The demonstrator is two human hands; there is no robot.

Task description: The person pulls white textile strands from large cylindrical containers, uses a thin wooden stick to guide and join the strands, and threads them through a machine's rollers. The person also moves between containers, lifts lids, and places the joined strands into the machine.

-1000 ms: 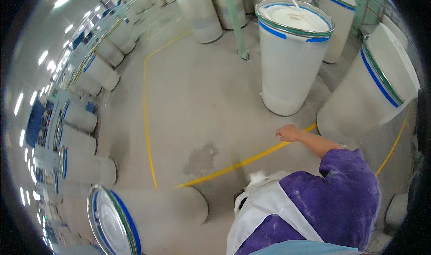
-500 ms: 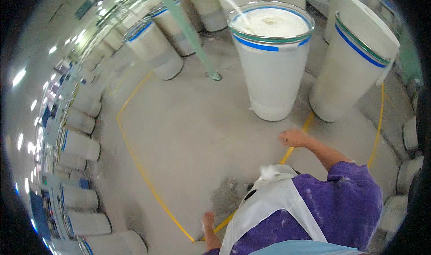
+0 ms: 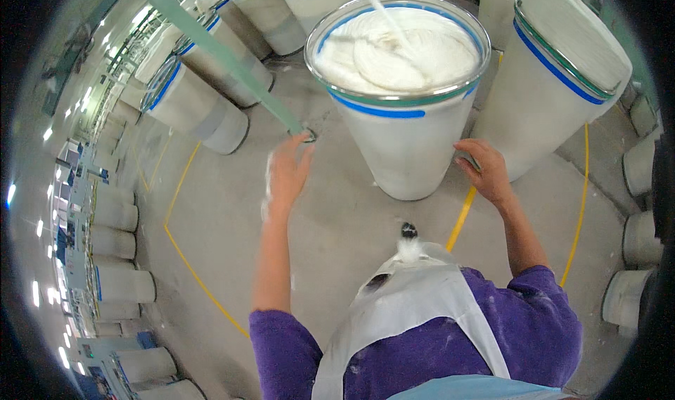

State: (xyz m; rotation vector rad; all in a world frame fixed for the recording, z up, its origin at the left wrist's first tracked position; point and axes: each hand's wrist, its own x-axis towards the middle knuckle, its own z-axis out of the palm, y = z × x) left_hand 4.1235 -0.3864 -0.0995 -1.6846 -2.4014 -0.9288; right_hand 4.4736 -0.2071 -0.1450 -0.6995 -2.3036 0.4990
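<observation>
Already filled with fibre [image 3: 394, 55], the white bin [image 3: 401, 143] stands far centre, apparently not yet held, between the spread left grip [image 3: 288, 171] and loosely curled, unclosed right grip [image 3: 485, 166].

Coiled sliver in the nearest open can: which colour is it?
The coiled sliver is white, best seen in the head view.

shirt: purple top [image 3: 422, 351], sleeves ended around the elbows, kinda dusted with pale specks
apron: plain white apron [image 3: 429, 287], wide straps ran toward the lower edge of the frame
bottom edge: some light blue material [image 3: 478, 388], couldn't tell what it was
shoe: dark tip [image 3: 409, 230] showed mid-frame
hands: left hand [image 3: 286, 171] and right hand [image 3: 486, 168] were bare
</observation>
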